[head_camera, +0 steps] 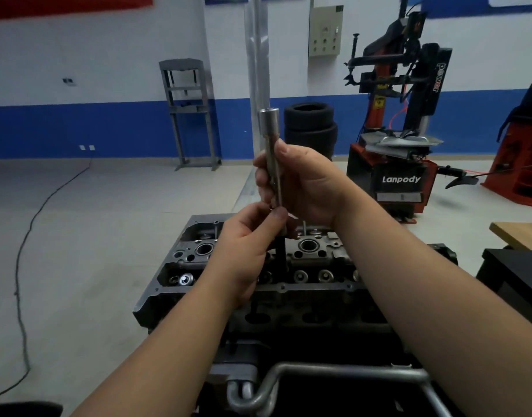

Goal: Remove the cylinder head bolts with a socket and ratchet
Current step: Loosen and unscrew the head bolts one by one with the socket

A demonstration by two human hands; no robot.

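Right hand [301, 185] wraps upright long silver steel socket extension [272, 158] above grey cast cylinder head [258, 266]. Left hand [246, 236] pinches dark bolt [281, 251] at extension's lower end. Bare floor left of head; black table [517, 266] close right.

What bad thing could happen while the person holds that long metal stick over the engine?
1. The long metal extension is held upright by the right hand, with only the left hand fingertips at its lower end. It could slip and drop onto the cylinder head.
2. The head has open holes below, so a small part falling there might be hard to fish out.
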